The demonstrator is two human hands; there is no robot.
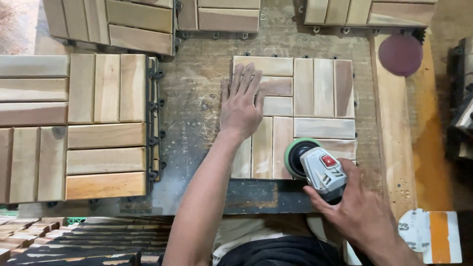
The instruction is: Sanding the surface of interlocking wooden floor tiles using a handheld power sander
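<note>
Nearest the camera, at the bottom left, lies a stack of dark-edged slatted wooden tiles (69,241), and at the bottom right a white and orange sanding disc sheet (428,236) rests on the edge of the scratched, dusty tabletop (197,98). Just above these, the right hand (362,212) is wrapped around the rear of a grey handheld power sander with a red switch and a green-rimmed round pad (315,165); the fingers are clenched on its body. The pad sits flat on the near right corner of a square wooden deck tile made of pale and reddish slats in a chequered layout (305,103), which lies in the middle of the tabletop.

The left hand (241,106) is spread open, palm down, pressing on the left part of that same tile, its fingers fanned over the upper left slats; it grips nothing.

To the left, well apart from the worked tile, sits a pile of similar slatted wooden tiles with black plastic clips (98,123) along their edge. On the right, a long pale wooden plank (394,138) runs away from the camera, and a round dark red sanding disc (400,54) lies at its far end. Farthest away, along the top edge, a row of further wooden slat tiles (143,22) lies side by side.
</note>
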